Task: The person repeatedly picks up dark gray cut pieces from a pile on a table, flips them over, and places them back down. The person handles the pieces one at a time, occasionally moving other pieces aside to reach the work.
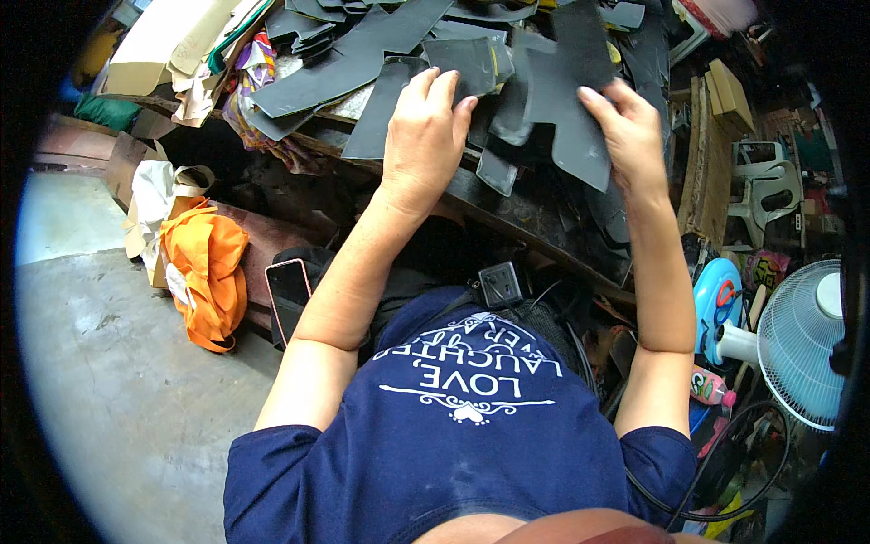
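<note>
My right hand (pixel 630 131) pinches the right edge of a dark grey flat sheet piece (pixel 584 118) between thumb and fingers. That piece is notched and hangs tilted over the work table's near edge. Over the pile of similar cut sheets, my left hand (pixel 424 140) has its thumb and fingers apart. Its fingertips lie at a smaller grey piece (pixel 471 65); whether they press on it I cannot tell. Another grey sheet (pixel 370 122) shows beside and partly under the left hand. A long strip-like sheet (pixel 349 63) lies further left in the pile.
An orange cloth bag (pixel 210 263) hangs at the left, near a phone (pixel 290 295) by my left forearm. On the right stand a white fan (pixel 802 340), a pink-capped bottle (pixel 711 387) and a plastic chair (pixel 763 186). Beige sheets (pixel 168 45) lie at the table's left end.
</note>
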The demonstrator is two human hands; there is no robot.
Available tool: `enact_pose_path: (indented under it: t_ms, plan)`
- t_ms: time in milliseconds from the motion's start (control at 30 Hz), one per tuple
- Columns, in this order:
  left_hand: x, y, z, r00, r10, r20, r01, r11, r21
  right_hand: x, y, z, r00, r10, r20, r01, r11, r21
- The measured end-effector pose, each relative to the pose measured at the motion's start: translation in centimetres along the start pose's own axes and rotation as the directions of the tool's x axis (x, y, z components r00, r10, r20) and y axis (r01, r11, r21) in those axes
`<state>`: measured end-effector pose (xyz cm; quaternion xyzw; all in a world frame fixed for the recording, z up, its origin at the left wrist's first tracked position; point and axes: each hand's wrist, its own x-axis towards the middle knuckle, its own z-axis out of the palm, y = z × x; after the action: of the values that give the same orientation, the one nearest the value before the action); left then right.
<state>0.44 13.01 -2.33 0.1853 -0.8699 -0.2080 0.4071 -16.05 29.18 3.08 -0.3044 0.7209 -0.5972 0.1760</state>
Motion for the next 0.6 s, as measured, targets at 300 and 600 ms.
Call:
enact_pose_path:
  t_ms: [300,600]
  plan:
    - [0.9,3.9,-1.2,0.992,0.122,0.017,-0.12,0.988,-0.098,-4.1,-1.1,-5.5,0.993,0.039,-0.111,-0.012,0.971,0.237]
    - [-0.9,7.2,1.9,0.757,0.069,0.65,0.647,0.064,-0.76,-6.7,1.7,-6.6,0.938,-0.055,-0.342,0.202,0.889,0.411]
